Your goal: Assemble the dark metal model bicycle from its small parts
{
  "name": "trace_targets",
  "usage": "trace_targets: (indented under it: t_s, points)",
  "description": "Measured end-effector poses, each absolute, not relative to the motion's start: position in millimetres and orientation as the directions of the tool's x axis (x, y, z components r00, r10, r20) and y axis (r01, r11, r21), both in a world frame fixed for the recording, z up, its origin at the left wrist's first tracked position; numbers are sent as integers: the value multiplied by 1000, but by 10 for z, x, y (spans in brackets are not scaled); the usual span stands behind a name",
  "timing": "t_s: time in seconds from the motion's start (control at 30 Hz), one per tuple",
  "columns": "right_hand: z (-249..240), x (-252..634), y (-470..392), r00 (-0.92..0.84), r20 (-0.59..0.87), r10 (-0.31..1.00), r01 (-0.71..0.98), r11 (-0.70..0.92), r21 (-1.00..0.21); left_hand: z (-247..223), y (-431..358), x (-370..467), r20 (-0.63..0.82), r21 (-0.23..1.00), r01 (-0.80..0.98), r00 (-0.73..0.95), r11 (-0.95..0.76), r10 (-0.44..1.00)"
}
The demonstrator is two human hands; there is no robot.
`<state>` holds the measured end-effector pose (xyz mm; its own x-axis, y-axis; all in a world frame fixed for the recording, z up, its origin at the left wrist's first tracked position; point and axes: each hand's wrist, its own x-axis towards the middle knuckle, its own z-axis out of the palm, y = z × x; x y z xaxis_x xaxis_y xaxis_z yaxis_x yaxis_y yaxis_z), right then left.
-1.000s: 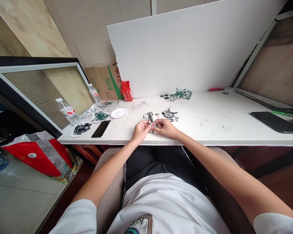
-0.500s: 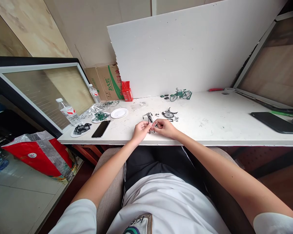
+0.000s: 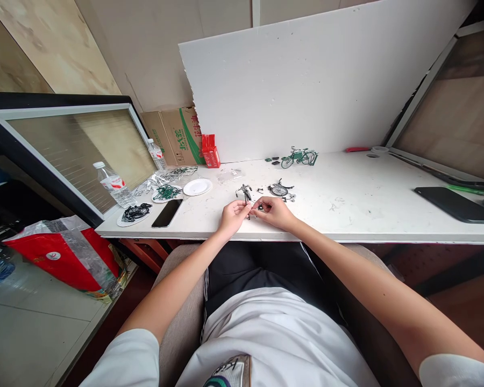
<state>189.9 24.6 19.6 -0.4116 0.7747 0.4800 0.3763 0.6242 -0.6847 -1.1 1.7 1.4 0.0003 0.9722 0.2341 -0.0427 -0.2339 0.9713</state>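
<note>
Near the table's front edge my left hand (image 3: 233, 217) pinches a small black model bicycle frame (image 3: 245, 191), whose handlebar end points away from me. Close against it, my right hand (image 3: 275, 211) has its fingers pinched together at the same frame; a small dark piece shows among the fingers, too small to name. Just beyond the right hand lie a black model wheel (image 3: 279, 190) and other small black parts (image 3: 289, 198). Farther back stands a green model bicycle (image 3: 299, 157).
Black parts (image 3: 135, 213) and green parts (image 3: 167, 192) lie on plates at the left, near a phone (image 3: 167, 213), an empty white plate (image 3: 197, 187) and a water bottle (image 3: 115, 185). A red box (image 3: 211, 151) stands behind. A black tablet-like slab (image 3: 460, 203) lies at the right.
My right hand's fingers have shifted slightly, and a small dark piece shows more plainly among them. The left hand keeps its hold on the frame.
</note>
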Motion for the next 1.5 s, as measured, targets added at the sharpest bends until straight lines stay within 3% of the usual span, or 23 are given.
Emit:
trace_targets:
  t_s: [0.6,1.5]
  points:
    - [141,1897,277,-429,476,768,477,640,-603,-19,20,-28,286,954,-92,-15,-286,958]
    - [155,1893,265,-442,466,767,435,637,-636,-47,57,-34,284,949,-125,-55,-288,957]
